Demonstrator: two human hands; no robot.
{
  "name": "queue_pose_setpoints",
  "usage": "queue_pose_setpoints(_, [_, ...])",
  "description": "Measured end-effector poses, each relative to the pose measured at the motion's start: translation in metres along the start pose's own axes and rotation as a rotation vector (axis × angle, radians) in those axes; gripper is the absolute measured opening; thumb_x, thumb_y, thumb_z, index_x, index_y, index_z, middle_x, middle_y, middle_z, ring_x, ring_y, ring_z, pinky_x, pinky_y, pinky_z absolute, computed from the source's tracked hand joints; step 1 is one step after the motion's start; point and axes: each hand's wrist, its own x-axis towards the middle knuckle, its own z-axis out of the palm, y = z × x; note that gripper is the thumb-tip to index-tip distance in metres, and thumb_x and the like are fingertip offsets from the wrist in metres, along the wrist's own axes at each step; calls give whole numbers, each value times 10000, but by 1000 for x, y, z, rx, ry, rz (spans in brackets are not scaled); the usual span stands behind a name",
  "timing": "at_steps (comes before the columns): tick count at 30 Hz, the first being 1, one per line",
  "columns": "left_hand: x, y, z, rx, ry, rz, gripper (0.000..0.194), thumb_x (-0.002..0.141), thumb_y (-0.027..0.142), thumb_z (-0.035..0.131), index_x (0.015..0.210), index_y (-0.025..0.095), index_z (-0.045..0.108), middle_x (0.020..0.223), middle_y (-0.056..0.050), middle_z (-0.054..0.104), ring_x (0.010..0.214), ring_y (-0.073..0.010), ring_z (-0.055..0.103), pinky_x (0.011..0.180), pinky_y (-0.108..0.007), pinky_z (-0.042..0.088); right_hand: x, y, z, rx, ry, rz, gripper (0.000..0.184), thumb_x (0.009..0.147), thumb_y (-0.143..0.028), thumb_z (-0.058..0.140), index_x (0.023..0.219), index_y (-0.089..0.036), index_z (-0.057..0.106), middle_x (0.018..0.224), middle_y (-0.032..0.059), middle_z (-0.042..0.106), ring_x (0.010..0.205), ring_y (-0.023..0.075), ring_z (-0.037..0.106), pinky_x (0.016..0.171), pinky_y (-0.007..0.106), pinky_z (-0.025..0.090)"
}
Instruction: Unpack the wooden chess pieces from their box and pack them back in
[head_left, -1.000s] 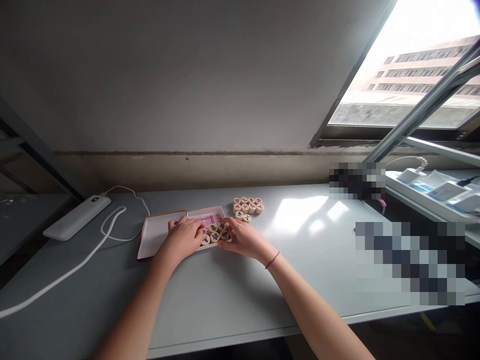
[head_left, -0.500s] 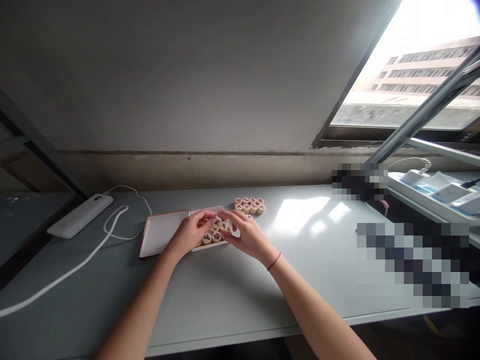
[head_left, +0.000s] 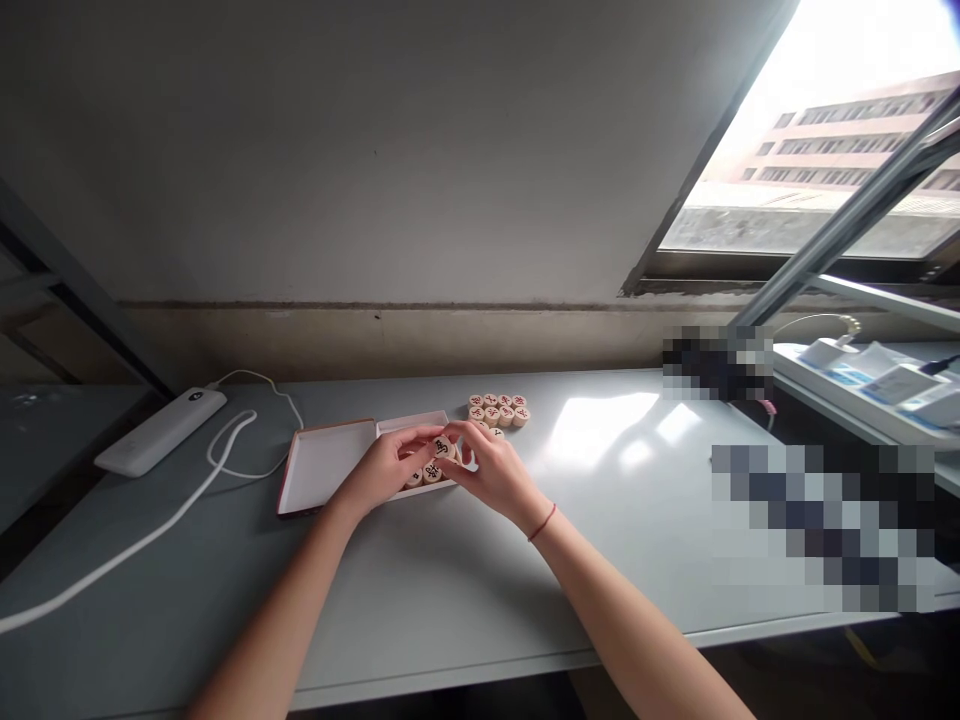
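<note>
Black-lettered round wooden disc [head_left: 442, 447]: shifted slightly right since half a second ago, over the white-lined cardboard box [head_left: 411, 422], lower centre of frame.
Left hand [head_left: 386, 465]: grip holding the disc.
Right hand [head_left: 496, 466]: grip narrow at its right edge; cannot tell whether clasping.
Red-lettered wooden discs [head_left: 499, 411]: grey worktop [head_left: 435, 590], just right of centre.

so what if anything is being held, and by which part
A black-marked round piece, apparently held by its rim between the left hand and right hand.
</note>
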Motion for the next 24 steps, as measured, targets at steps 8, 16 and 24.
queue_pose_setpoints(8, [7,-10,-23,103,301,6,408,821,460,538,1100,185,652,1092,-84,693,976,-229,643,867,-350,504,2,5,-9,-34,77,44,201,901,-300,492,1070,-211,552,913,44,629,611,115,541,614,242,449])
queue_pose_setpoints(16, [7,-22,-20,650,258,-19,240,862,263,463,951,246,686,1001,-15,717,945,-217,630,827,-317,466,2,10,-5,-87,57,48,180,892,-198,452,960,-201,618,872,43,617,633,120,553,626,239,442])
queue_pose_setpoints(24, [3,-24,1,963,224,126,243,908,319,484,1001,271,702,1165,-42,647,1081,-282,501,853,-418,404,1,15,-1,-52,-100,1,349,874,-85,413,1094,-233,640,1046,72,625,805,155,614,700,264,480])
